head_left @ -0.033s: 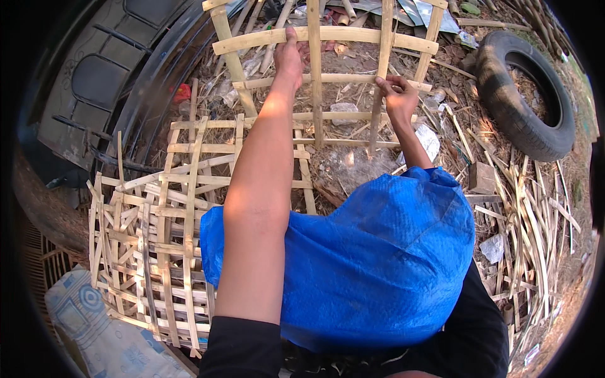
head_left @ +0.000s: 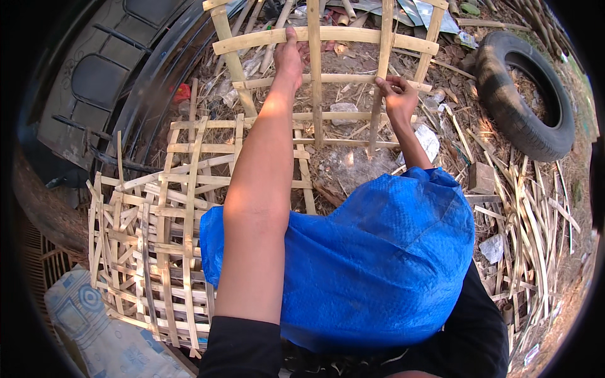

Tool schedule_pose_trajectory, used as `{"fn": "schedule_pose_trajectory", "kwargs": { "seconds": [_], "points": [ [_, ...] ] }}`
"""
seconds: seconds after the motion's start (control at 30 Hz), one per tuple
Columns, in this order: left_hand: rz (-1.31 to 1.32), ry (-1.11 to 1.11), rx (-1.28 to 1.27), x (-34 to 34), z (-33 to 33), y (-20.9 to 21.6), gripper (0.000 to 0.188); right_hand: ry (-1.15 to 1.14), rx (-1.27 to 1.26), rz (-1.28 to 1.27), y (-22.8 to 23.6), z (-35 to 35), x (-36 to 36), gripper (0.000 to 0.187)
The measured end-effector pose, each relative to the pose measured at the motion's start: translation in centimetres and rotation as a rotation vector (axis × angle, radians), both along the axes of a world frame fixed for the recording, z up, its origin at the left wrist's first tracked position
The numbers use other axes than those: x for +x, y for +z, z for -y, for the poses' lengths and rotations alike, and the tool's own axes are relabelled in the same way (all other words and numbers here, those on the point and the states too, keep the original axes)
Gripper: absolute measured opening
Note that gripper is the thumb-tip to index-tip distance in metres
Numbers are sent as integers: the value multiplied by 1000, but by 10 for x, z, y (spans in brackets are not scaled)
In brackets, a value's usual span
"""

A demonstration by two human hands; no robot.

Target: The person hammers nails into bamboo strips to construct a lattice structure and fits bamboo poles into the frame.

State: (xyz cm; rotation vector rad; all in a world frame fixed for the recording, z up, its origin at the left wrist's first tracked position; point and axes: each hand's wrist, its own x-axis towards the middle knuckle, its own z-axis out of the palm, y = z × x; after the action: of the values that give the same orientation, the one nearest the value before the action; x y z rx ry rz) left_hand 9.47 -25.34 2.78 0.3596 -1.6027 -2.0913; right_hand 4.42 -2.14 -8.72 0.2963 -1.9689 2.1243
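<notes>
A bamboo lattice frame [head_left: 350,78] of upright slats and bowed crosspieces stands in front of me at the top of the view. My left hand [head_left: 290,66] reaches far forward and is closed on the frame, its thumb over the upper crosspiece [head_left: 346,35]; the other fingers are partly hidden. To the right, my right hand [head_left: 398,97] pinches the frame where an upright slat [head_left: 384,47] crosses a lower crosspiece. A blue plastic sheet [head_left: 372,264] is spread over my lap, beneath my left forearm.
Stacked bamboo lattice panels [head_left: 170,252] lie at my left, beside a patterned pad [head_left: 101,321]. An old tyre [head_left: 526,94] rests at the far right, near a brick [head_left: 483,178] and loose bamboo strips [head_left: 532,233]. Metal-framed panels [head_left: 101,75] lean at the upper left.
</notes>
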Motion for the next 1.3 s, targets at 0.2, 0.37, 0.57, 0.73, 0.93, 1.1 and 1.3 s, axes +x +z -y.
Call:
{"fn": "schedule_pose_trajectory", "kwargs": {
  "seconds": [0.2,0.37,0.57,0.73,0.93,1.1,1.3],
  "points": [
    [15,45,3,4,2,1,52,72,-126,49,-3,19,14,30],
    [48,31,5,-3,-4,-4,51,61,6,17,-13,2,0,29],
    [-16,4,-2,-36,40,-19,49,66,-434,183,32,-60,13,20],
    [64,-31,28,-32,35,-37,55,-231,-692,72,31,-193,-11,19],
    [120,5,21,-21,31,-16,59,-389,-868,-40,53,-268,13,25],
    [97,-50,47,-16,24,-8,59,-471,-927,24,48,-287,28,27],
    [96,-123,76,-16,46,-30,61,-513,-928,26,45,-328,46,23]
  ]
}}
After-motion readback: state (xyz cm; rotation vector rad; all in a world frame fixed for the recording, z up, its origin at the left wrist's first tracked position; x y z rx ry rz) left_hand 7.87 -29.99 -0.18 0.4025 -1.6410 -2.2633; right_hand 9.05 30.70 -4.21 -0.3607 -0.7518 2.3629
